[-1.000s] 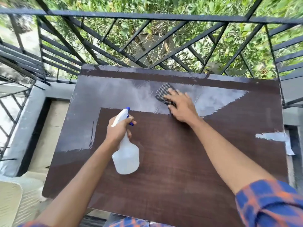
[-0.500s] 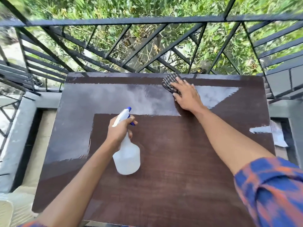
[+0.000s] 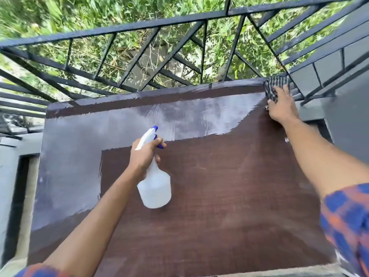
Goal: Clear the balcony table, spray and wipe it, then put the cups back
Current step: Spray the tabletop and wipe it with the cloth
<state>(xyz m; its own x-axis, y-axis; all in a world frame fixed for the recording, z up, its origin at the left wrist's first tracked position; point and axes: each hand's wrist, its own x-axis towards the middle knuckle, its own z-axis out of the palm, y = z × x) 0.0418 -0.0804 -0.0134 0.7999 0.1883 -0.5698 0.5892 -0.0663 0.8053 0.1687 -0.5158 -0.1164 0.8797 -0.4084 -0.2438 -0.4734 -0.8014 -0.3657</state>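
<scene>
A dark brown wooden table [image 3: 229,206] fills the view, glossy with sky glare along its far and left parts. My left hand [image 3: 142,156] grips the neck of a white spray bottle [image 3: 155,186] with a blue nozzle, held above the table's middle. My right hand [image 3: 281,106] presses a dark checked cloth [image 3: 274,86] onto the table's far right corner, next to the railing. No cups are in view.
A black metal railing [image 3: 159,25] runs just behind the table and along the right side, with green plants beyond it. A grey balcony ledge [image 3: 12,156] lies to the left of the table.
My right hand has slid the cloth from the far middle of the table to the far right corner. The view has swung and tilted. My left hand still holds the bottle in the same place.
</scene>
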